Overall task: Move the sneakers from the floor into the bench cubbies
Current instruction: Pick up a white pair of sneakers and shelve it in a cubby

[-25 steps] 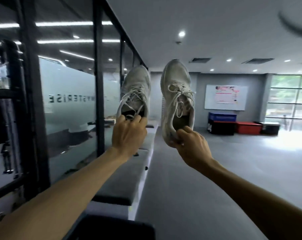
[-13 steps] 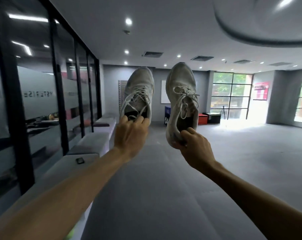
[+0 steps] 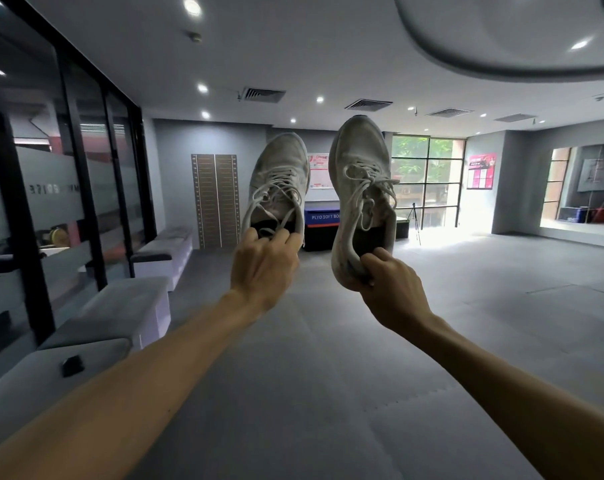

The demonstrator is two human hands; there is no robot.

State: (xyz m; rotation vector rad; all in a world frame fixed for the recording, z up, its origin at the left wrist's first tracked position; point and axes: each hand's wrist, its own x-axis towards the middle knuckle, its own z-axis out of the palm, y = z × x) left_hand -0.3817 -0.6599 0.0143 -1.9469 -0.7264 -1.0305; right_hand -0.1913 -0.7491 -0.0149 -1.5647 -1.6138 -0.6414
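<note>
Two worn white sneakers hang in front of me, toes pointing up and away. My left hand (image 3: pixel 264 266) grips the heel of the left sneaker (image 3: pixel 281 183), fingers curled into its opening. My right hand (image 3: pixel 387 284) pinches the heel of the right sneaker (image 3: pixel 359 181), which rides a little higher. Both arms are stretched forward at chest height. A row of grey-topped white benches (image 3: pixel 127 296) runs along the left wall; their cubby openings do not show from here.
A glass wall with black frames (image 3: pixel 85 174) stands behind the benches. A small black object (image 3: pixel 72 365) lies on the nearest bench top. Grey mat flooring (image 3: pixel 328 375) spreads ahead. Blue and black plyo boxes (image 3: pixel 323 233) and a tripod (image 3: pixel 413 223) stand at the far wall.
My view has swung right, away from the glass wall and benches toward the open room. Both hands still hold the sneakers in the same way.
</note>
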